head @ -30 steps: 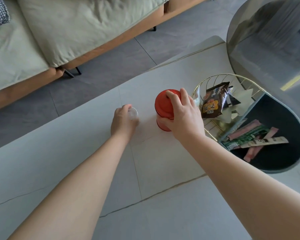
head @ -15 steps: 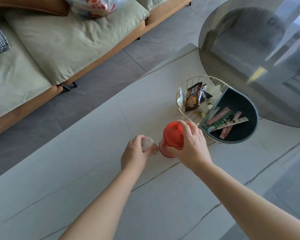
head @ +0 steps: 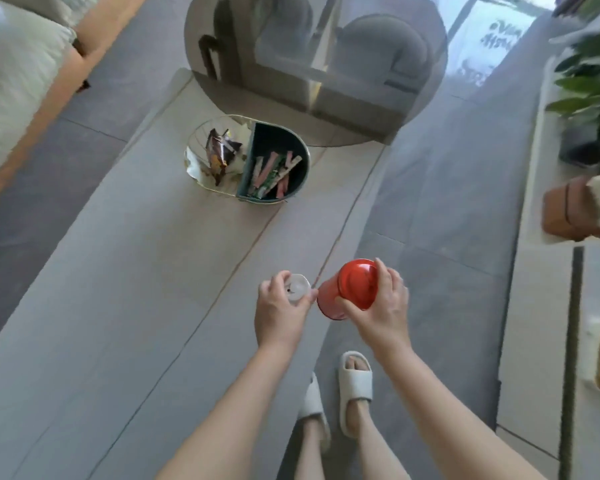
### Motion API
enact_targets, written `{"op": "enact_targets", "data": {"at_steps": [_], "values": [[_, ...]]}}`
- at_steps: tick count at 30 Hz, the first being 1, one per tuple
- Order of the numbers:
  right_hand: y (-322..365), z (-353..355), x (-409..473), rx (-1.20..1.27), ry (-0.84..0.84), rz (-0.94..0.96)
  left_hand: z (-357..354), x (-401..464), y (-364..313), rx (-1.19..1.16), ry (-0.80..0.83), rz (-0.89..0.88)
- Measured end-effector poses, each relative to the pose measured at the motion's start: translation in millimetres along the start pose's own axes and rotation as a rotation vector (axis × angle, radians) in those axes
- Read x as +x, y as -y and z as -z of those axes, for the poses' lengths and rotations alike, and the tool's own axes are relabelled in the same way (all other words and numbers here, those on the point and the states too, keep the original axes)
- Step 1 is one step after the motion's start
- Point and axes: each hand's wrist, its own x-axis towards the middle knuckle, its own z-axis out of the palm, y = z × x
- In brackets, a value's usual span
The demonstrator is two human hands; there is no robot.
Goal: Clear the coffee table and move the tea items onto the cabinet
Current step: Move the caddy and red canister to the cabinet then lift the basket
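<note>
left hand (head: 280, 313): holds small white cup (head: 298, 288), cup mostly hidden by fingers | right hand (head: 383, 306): grips red tin (head: 347, 289), tipped, in the air at the counter (head: 125, 271) edge | snack basket (head: 246, 159) at 12 o'clock on the counter, blurry | cabinet (head: 534, 237) at 3 o'clock, cut off

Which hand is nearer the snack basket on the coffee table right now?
Left, narrowly. The left hand, holding a small white cup, sits below the snack basket. The right hand, gripping the red canister, is farther right, past the table edge.
</note>
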Motion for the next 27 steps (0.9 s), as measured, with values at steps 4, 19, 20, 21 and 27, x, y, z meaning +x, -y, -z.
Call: {"op": "enact_targets", "data": {"at_steps": [4, 19, 20, 21, 27], "values": [[-45.1, 44.9, -23.7, -0.013, -0.123, -0.111, -33.2, -32.9, -29.6, 0.024, 0.12, -0.122], [-224.7, 160.0, -185.3, 0.154, -0.375, -0.352, -166.1, -218.6, -49.2, 0.238, 0.339, -0.424], [-237.9, 171.4, -200.5, 0.144, -0.401, -0.372, -177.2, -237.8, -51.9, 0.253, 0.36, -0.437], [-251.2, 183.6, -215.7, 0.136, -0.429, -0.397, -189.1, -257.6, -55.2, 0.273, 0.387, -0.458], [-335.5, 260.3, -300.6, 0.075, -0.546, -0.557, -266.6, -368.2, -78.6, 0.397, 0.57, -0.585]]}}
